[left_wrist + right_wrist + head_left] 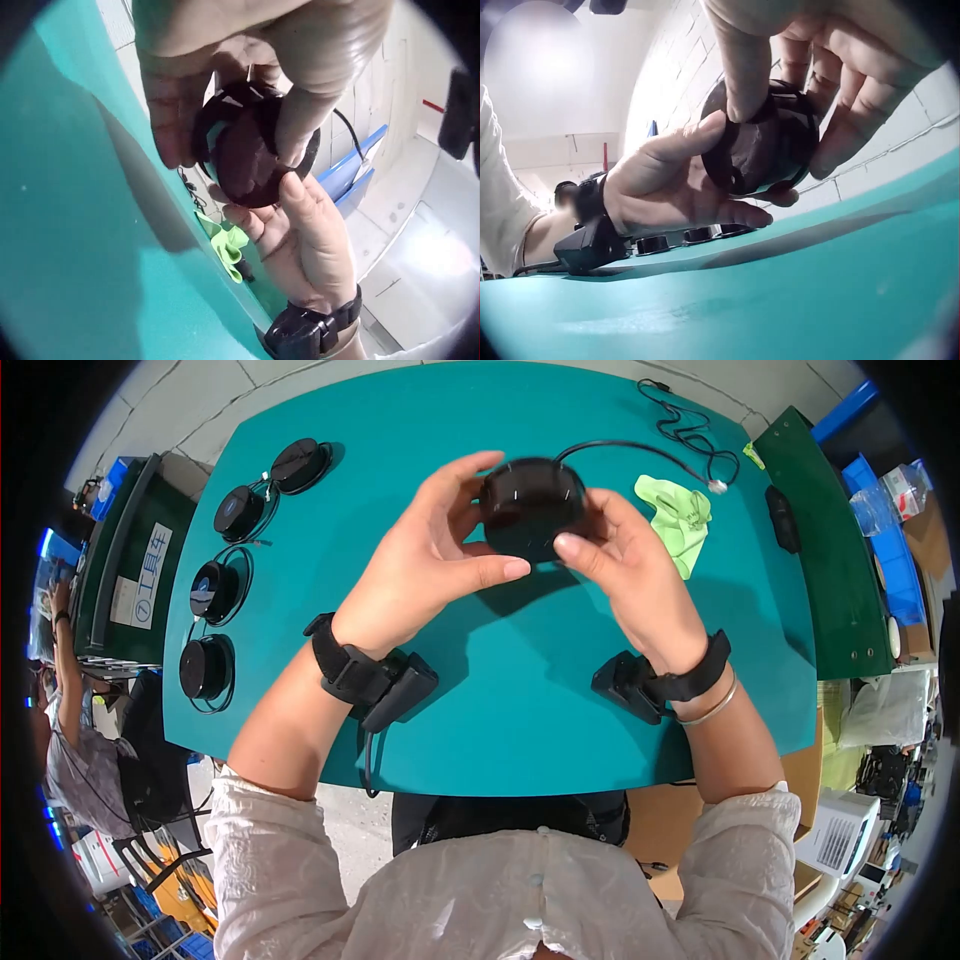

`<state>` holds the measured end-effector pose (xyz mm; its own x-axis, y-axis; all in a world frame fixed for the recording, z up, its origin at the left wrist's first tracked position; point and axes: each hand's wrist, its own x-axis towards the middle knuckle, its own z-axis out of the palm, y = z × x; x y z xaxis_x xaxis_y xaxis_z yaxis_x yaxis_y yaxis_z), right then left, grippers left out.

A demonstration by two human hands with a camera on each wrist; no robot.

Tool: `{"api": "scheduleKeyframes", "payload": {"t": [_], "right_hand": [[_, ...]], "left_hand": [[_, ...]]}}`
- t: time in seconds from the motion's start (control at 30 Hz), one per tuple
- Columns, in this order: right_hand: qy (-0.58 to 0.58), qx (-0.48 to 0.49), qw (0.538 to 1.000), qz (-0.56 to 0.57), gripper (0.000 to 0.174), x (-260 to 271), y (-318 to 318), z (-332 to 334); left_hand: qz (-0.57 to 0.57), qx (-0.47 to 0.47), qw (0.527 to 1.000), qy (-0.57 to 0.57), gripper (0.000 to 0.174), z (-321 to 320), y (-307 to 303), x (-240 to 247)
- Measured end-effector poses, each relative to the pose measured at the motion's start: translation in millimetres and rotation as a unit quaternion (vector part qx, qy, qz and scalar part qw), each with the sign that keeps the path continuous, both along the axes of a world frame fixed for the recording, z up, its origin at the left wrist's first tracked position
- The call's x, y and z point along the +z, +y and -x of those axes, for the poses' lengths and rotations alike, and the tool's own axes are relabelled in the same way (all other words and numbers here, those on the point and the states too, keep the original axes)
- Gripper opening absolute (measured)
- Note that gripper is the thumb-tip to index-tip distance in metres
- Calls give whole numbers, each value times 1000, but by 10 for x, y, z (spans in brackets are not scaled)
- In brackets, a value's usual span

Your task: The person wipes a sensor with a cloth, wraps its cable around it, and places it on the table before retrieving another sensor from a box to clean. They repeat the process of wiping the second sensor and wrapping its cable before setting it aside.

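A glossy black round device [532,508] with a black cable is held above the green table [480,690] between both hands. The left hand [425,555] grips its left side, thumb at the lower edge. On the other side, the right hand [640,565] grips it with the thumb on the lower right. In the left wrist view the device [247,161] shows a dark, shiny face, with the right hand [311,240] beyond it. The right wrist view shows the device [761,142] between the left hand [667,180] and the right hand's fingers.
Several black round devices with cables, one of them here [204,668], lie along the table's left side. A light green cloth [678,520], a coiled black cable [690,435] and a black object [782,520] lie at the right. Green cabinets flank the table.
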<state>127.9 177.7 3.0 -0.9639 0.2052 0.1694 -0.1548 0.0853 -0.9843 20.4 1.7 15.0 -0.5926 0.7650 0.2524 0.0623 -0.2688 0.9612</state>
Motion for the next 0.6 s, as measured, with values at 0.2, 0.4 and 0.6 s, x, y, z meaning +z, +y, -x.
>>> {"api": "scheduleKeyframes", "payload": {"t": [0.2, 0.4, 0.6], "right_hand": [[-49, 20, 997, 48, 50, 57, -22, -14], [1, 22, 978, 209, 36, 22, 74, 3], [-41, 0, 968, 246, 28, 21, 71, -7]], "left_hand": [[-9, -33, 984, -174, 60, 119, -55, -17], [-29, -30, 998, -53, 58, 150, -43, -65], [-2, -39, 997, 71, 62, 68, -42, -56]]}}
